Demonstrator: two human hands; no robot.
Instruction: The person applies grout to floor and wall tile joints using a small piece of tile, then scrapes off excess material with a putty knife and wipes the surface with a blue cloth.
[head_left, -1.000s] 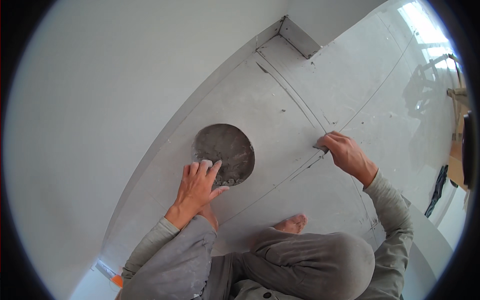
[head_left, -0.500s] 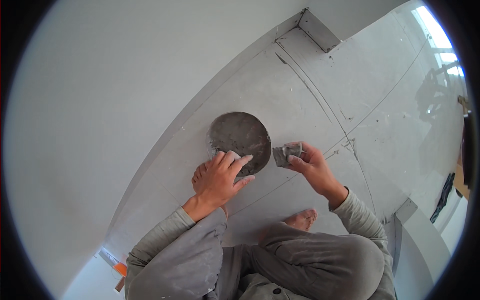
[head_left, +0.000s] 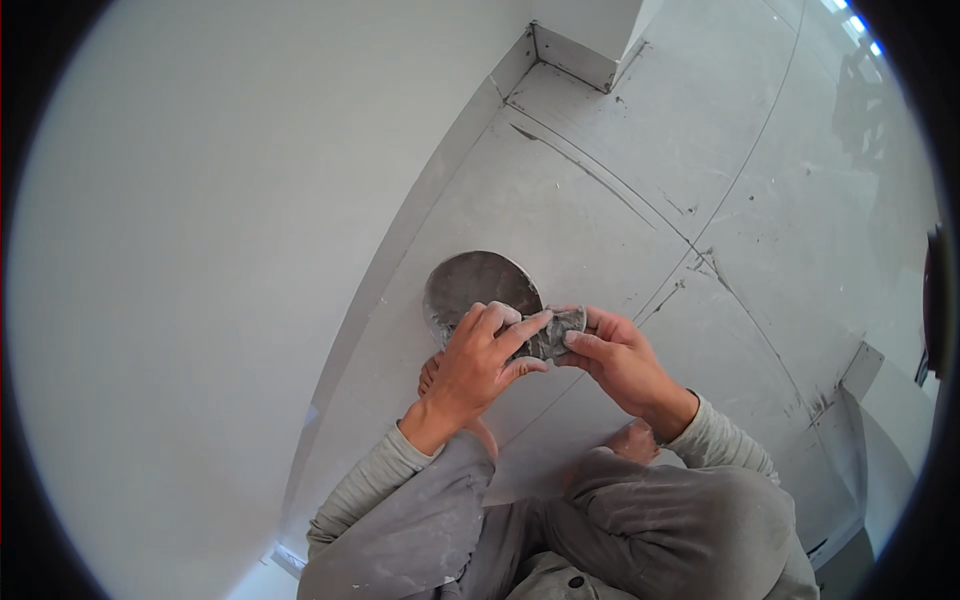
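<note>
A small flat scraper (head_left: 568,322), smeared with wet grey paste, is pinched between the thumb and fingers of my right hand (head_left: 632,362). My left hand (head_left: 478,365) is curled just left of it, index finger and thumb reaching to the paste-covered end; what lies under its other fingers is hidden. Dark grey paste (head_left: 555,345) shows between the two hands. Behind my left hand a round bowl (head_left: 428,305) stands on the floor, its inside coated with grey paste (head_left: 480,280). My left hand covers its near rim.
I sit low on pale floor tiles (head_left: 600,250) with dark joints and grey smears. A white wall (head_left: 220,250) with a skirting strip (head_left: 400,215) runs along the left. A boxed corner (head_left: 575,60) juts out ahead, and a low wall end (head_left: 865,365) stands at right. My bare feet (head_left: 633,440) are near the bowl.
My left hand has moved right, from the bowl's near rim to the scraper in my right hand. The two hands are now together. The view has shifted and turned slightly.
</note>
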